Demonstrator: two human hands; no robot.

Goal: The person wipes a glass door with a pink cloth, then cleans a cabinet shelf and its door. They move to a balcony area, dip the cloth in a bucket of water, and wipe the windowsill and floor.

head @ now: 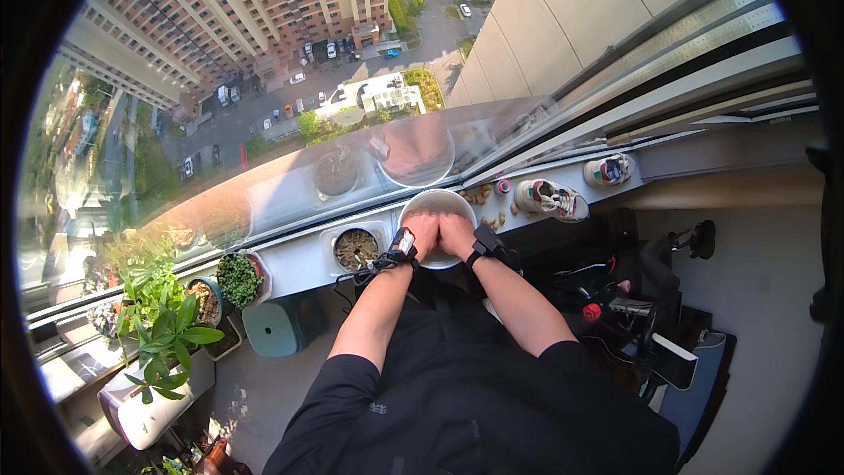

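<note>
On the windowsill stands a round white bucket (410, 202), and both hands reach down inside it. My left hand (422, 231) is at the left of its inside, close against my right hand (455, 234). The fingers of both hands point down and are largely hidden, so what they hold, if anything, cannot be seen. Each wrist wears a black strapped device. Just left of the bucket, a round pot of dry soil (356, 249) sits in a square white tray. To the right lie several brown, peanut-like pieces (478, 194) beside a small pink-capped item (503, 187).
A sneaker (552, 199) and a second shoe (608, 169) occupy the sill at right. A potted succulent (239, 280) and leafy plants (173, 336) are at left, above a green plastic stool (280, 328). Window glass (316, 138) borders the sill; an exercise bike (646, 297) stands right.
</note>
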